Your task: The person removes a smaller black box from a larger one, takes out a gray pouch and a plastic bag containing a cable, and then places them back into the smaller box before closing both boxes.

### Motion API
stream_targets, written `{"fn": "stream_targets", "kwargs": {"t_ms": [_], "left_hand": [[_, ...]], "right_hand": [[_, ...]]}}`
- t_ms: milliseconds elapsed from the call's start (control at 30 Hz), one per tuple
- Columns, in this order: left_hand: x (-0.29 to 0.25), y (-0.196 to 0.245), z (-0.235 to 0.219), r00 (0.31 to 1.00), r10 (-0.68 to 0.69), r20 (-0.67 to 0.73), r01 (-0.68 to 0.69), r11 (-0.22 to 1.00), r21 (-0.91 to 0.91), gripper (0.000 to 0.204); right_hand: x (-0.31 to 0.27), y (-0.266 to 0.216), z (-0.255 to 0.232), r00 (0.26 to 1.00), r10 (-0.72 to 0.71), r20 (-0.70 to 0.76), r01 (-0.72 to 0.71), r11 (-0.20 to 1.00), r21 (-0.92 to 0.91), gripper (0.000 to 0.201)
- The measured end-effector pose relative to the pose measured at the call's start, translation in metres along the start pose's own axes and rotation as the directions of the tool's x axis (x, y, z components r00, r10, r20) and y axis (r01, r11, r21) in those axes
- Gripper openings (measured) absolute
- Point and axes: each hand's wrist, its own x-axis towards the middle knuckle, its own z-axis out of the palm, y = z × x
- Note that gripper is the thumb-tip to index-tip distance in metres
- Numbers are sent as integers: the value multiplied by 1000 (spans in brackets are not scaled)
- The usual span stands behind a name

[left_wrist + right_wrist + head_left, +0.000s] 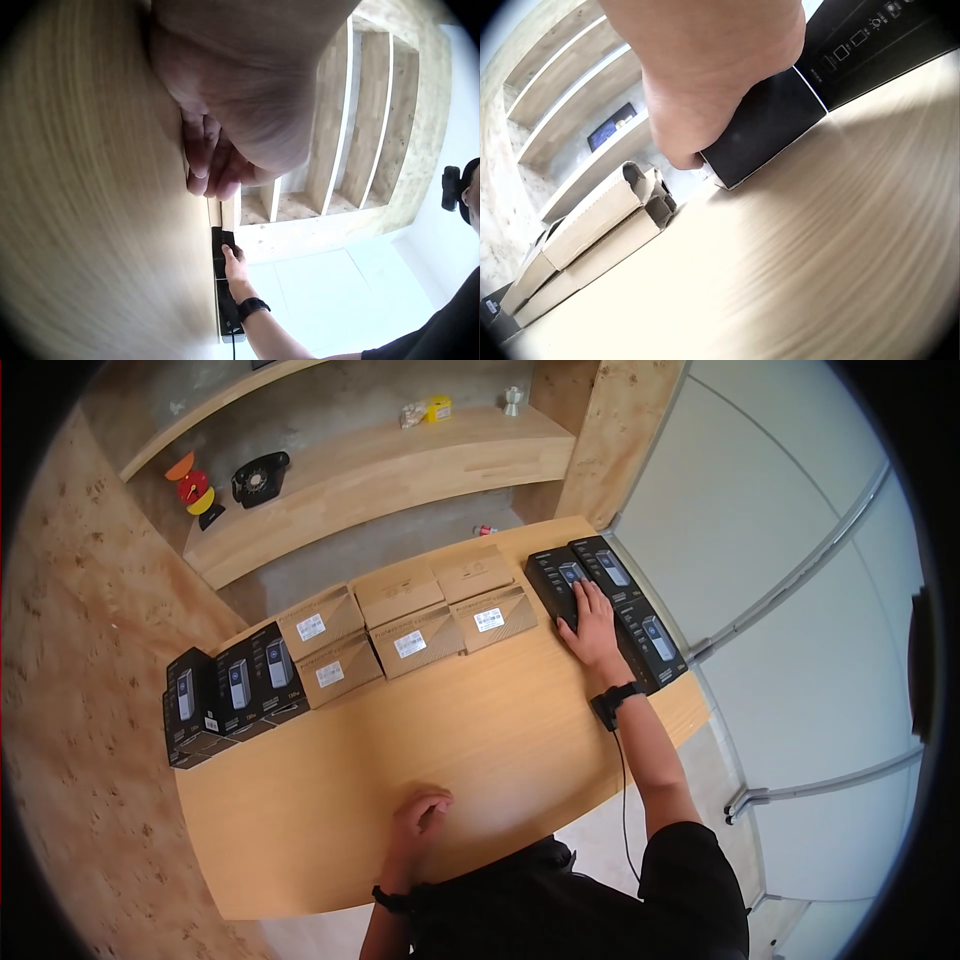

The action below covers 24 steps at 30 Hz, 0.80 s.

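My right hand lies over a black printed box at the table's right end, fingers extended across its top and thumb toward its left side. In the right wrist view the palm side covers part of that box's dark end, which stands on the tabletop. Two more black boxes, one farther back and one nearer, sit close against it on the right. My left hand rests at the near edge of the table, fingers loosely curled, with nothing in it.
Brown cardboard boxes with white labels stand in two rows along the table's back. Left of them is a group of black boxes. Behind the wooden table, a shelf holds a black telephone. A cable hangs from my right wrist.
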Motion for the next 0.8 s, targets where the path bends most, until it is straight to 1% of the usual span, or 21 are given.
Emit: {"fn": "stream_targets", "kwargs": {"t_ms": [233, 400, 633, 800], "left_hand": [[2, 2, 1, 1000, 18, -6, -18, 998, 53, 11], [1, 4, 3, 1000, 1, -15, 0, 998, 65, 11], [1, -1, 4, 999, 43, -20, -42, 996, 83, 10], [1, 0, 4, 999, 30, -23, -28, 996, 82, 9]], "right_hand": [[3, 0, 0, 1000, 1, -26, 0, 1000, 26, 81], [4, 0, 1, 999, 0, -46, 2, 999, 35, 80], [6, 0, 2, 999, 20, -43, -19, 999, 32, 80], [5, 0, 4, 999, 28, -41, -27, 999, 27, 80]]}}
